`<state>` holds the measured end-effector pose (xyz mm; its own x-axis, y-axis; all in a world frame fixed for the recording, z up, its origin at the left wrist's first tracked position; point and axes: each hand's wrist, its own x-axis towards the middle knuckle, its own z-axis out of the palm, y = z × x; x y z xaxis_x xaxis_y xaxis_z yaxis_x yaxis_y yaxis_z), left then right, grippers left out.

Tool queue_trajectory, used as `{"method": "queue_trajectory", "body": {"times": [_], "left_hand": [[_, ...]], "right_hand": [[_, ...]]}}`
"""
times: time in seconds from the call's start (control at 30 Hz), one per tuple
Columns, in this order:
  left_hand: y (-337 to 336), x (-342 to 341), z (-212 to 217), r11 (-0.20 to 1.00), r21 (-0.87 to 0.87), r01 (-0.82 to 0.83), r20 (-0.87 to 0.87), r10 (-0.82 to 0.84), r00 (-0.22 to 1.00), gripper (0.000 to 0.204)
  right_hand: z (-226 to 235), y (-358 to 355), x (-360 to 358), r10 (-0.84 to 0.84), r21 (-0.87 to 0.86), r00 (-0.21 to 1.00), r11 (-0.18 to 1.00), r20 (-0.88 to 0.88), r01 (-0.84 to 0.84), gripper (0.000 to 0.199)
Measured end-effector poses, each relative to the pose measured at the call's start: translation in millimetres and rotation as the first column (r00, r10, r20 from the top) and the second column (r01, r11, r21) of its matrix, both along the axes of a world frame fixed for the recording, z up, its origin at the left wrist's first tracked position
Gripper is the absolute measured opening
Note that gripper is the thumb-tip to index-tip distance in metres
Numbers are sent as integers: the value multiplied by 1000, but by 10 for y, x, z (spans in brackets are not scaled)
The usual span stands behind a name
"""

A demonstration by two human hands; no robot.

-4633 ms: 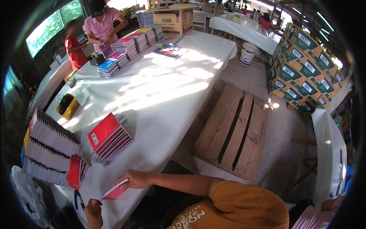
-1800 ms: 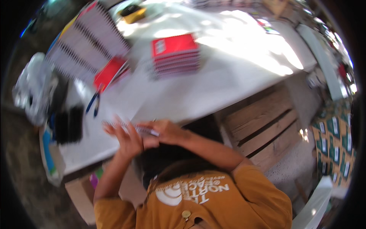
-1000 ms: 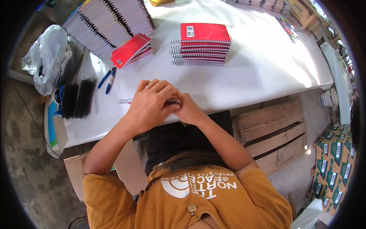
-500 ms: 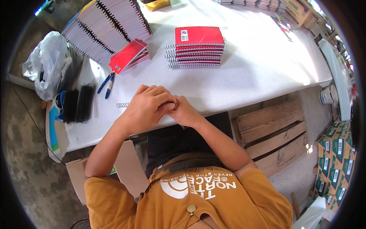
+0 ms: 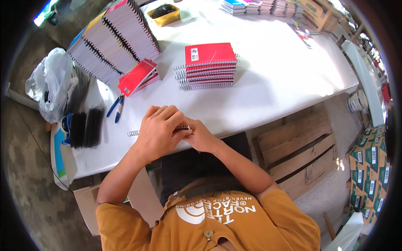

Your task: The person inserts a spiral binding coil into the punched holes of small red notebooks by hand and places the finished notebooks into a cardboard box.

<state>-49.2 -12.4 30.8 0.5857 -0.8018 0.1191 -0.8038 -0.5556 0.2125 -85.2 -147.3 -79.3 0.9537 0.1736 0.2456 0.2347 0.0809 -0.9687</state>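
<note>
My left hand (image 5: 160, 129) and my right hand (image 5: 199, 136) are pressed together at the near edge of the white table (image 5: 268, 83). Between them they pinch a notebook's spiral wire (image 5: 182, 127); its free end (image 5: 133, 133) sticks out left of my left hand. The notebook itself is hidden under my hands. Just beyond lies a neat stack of red spiral notebooks (image 5: 209, 65). A smaller tilted pile of red notebooks (image 5: 138, 77) lies to its left.
A tall slanted stack of unbound notebooks (image 5: 113, 39) fills the far left. Blue pens (image 5: 116, 107), black spiral coils (image 5: 86, 126) and a plastic bag (image 5: 52, 85) lie at left. A yellow tray (image 5: 164, 13), wooden pallet (image 5: 301, 150) and green cartons (image 5: 370, 167) are around.
The view has swung down from the long table onto my hands. Both hands have come together on the spiral wire and stay there, shifting only slightly.
</note>
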Motion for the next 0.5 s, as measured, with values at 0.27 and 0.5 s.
{"method": "queue_trajectory", "body": {"times": [0.27,0.5], "left_hand": [[-809,212,155,305,-857,-415,-489,-225,843,48],[-1365,964,-220,818,-570,-84,330,321,888,27]], "right_hand": [[962,-652,484,-642,610,741,672,196,421,33],[421,-1171,975,-848,63,504,519,164,852,67]]}}
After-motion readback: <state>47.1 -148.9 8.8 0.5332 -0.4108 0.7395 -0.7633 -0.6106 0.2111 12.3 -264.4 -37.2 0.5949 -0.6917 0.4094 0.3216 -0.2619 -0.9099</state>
